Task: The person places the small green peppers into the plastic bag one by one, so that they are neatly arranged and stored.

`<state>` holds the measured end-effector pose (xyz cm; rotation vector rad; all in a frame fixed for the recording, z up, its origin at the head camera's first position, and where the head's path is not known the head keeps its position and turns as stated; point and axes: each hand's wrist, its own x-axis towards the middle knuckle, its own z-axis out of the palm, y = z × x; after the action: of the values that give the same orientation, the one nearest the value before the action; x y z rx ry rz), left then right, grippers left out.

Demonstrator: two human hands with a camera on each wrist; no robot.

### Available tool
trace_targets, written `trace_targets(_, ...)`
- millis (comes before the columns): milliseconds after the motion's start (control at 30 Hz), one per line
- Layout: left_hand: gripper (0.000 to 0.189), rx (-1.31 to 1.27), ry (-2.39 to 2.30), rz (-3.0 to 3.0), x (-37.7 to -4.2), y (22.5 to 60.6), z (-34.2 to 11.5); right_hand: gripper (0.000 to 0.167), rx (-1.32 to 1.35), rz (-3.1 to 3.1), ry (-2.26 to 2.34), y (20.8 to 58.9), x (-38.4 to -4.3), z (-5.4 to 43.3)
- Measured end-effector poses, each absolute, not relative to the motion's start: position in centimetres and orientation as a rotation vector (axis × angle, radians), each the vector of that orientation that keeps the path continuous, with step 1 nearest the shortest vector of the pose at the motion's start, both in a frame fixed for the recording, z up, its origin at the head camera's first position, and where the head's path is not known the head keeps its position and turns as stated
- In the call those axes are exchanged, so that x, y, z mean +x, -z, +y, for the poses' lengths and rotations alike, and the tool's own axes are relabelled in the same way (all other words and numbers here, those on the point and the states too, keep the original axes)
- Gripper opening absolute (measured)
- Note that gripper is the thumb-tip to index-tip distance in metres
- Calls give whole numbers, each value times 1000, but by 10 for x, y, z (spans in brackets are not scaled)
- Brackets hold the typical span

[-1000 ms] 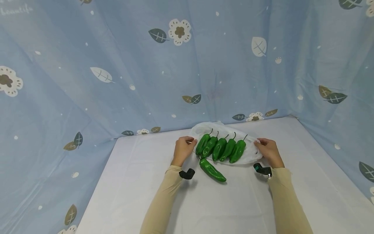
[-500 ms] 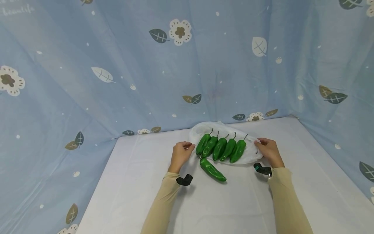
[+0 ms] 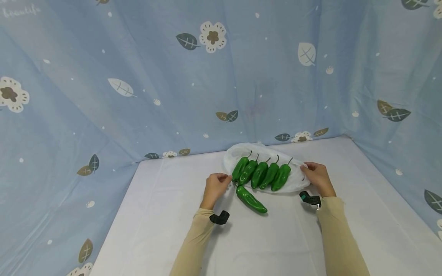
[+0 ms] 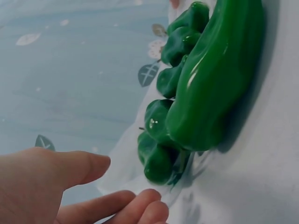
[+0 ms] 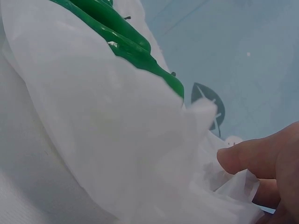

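Several green peppers (image 3: 259, 175) with dark stems lie side by side on a white plastic bag (image 3: 295, 181) at the back of the table. One more green pepper (image 3: 251, 200) lies crosswise in front of them, large in the left wrist view. My right hand (image 3: 319, 178) pinches the bag's right end; the right wrist view shows the crumpled plastic between thumb (image 5: 238, 159) and fingers. At the bag's left edge is my left hand (image 3: 215, 188), fingertips close to the leftmost pepper. Its thumb (image 4: 84, 167) and fingers stand apart with nothing between them.
A white cloth covers the table (image 3: 269, 245). Behind and at both sides hangs a blue curtain (image 3: 165, 96) with leaves and flowers, close behind the bag. Black cameras (image 3: 220, 217) sit at both wrists.
My left hand first drew back left from the bag's edge, then came in again slightly lower, near the leftmost pepper. The right hand keeps its place on the bag.
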<state>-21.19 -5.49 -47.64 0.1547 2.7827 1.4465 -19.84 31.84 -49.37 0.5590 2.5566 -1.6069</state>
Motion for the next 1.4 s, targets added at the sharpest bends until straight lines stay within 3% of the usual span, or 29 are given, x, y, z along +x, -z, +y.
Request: trace_targets(1400, 45, 111, -1284, 2792, -212, 486, -36, 62, 560, 2562, 1603, 493, -198, 318)
